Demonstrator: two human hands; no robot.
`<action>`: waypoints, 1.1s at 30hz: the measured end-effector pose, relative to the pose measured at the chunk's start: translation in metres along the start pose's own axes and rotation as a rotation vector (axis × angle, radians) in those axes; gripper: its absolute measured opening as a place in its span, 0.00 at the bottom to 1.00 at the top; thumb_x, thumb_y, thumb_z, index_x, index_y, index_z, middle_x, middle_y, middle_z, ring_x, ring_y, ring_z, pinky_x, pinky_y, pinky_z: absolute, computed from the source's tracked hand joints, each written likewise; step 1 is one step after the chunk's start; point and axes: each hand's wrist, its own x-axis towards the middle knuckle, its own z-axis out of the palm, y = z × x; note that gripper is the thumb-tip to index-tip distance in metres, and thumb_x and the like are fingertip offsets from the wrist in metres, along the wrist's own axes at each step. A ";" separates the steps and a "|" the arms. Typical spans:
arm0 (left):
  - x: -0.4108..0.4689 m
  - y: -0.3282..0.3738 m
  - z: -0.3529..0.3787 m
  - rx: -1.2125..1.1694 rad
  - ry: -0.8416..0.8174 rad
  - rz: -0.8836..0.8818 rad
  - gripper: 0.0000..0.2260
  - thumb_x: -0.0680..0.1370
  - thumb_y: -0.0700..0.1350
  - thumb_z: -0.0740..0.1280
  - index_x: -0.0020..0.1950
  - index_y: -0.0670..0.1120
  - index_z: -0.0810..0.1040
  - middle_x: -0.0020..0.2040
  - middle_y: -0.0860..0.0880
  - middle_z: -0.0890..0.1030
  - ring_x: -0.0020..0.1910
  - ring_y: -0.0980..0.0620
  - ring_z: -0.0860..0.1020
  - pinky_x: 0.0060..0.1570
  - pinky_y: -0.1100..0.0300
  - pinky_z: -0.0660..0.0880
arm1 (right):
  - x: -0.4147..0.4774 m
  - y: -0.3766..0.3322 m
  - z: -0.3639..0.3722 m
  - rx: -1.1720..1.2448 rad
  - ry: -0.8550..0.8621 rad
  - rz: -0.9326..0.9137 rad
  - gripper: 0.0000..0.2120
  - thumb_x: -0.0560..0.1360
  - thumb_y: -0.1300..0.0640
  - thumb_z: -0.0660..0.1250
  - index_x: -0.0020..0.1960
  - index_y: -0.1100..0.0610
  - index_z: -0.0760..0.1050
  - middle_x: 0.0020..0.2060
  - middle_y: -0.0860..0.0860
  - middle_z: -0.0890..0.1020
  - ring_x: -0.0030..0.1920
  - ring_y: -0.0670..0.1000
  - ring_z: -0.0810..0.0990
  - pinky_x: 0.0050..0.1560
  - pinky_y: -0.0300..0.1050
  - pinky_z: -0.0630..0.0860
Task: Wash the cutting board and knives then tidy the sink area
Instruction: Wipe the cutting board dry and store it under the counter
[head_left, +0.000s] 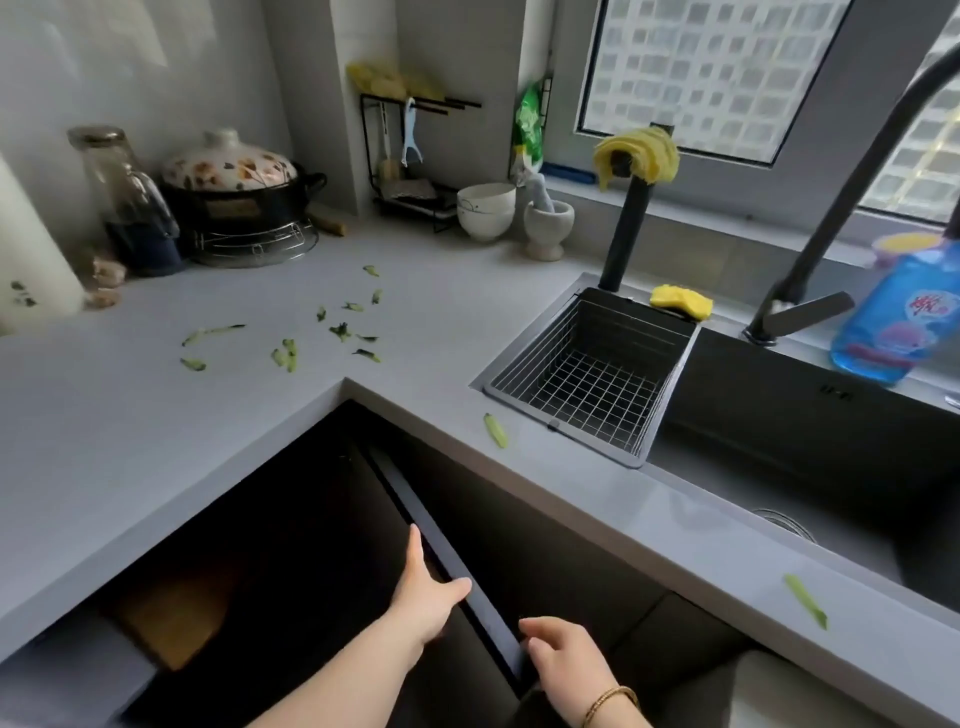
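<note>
Below the grey counter corner a dark cabinet door (415, 514) stands open, seen edge-on. My left hand (423, 592) lies against its left face with fingers straight and the thumb on the door's edge. My right hand (558, 649) curls its fingers over the same edge lower down. Inside the dark cabinet at lower left sits a brownish board-like thing (171, 618), dim and partly hidden. The dark sink (810, 457) is at the right, with a wire basket (592, 374) in its left end and a yellow sponge (681, 302) on the rim. No knives are in view.
Green vegetable scraps (291, 353) lie scattered on the counter (156, 426), and single pieces lie near the sink's front edge. A black tap (831, 208) and blue soap bottle (893, 317) stand behind the sink. A pot, jar, bowls and mortar line the back wall.
</note>
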 end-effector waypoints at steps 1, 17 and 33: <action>-0.007 -0.006 -0.012 0.034 -0.004 0.018 0.39 0.75 0.37 0.66 0.76 0.56 0.44 0.76 0.46 0.56 0.72 0.42 0.60 0.67 0.43 0.64 | -0.005 -0.005 0.012 0.011 -0.057 0.013 0.17 0.78 0.63 0.56 0.65 0.56 0.71 0.63 0.50 0.75 0.64 0.46 0.72 0.67 0.40 0.66; -0.086 -0.094 -0.231 0.753 0.468 0.394 0.26 0.78 0.46 0.62 0.75 0.49 0.57 0.74 0.56 0.54 0.74 0.54 0.58 0.69 0.64 0.57 | -0.039 -0.111 0.243 0.468 -0.499 0.117 0.21 0.72 0.80 0.46 0.49 0.68 0.75 0.24 0.54 0.78 0.24 0.47 0.75 0.23 0.34 0.64; -0.079 -0.127 -0.330 1.225 0.526 0.297 0.31 0.81 0.51 0.40 0.53 0.42 0.82 0.52 0.43 0.83 0.51 0.44 0.82 0.71 0.61 0.40 | -0.031 -0.178 0.321 0.414 -0.466 -0.158 0.29 0.71 0.80 0.47 0.64 0.61 0.70 0.63 0.53 0.72 0.70 0.53 0.65 0.69 0.43 0.62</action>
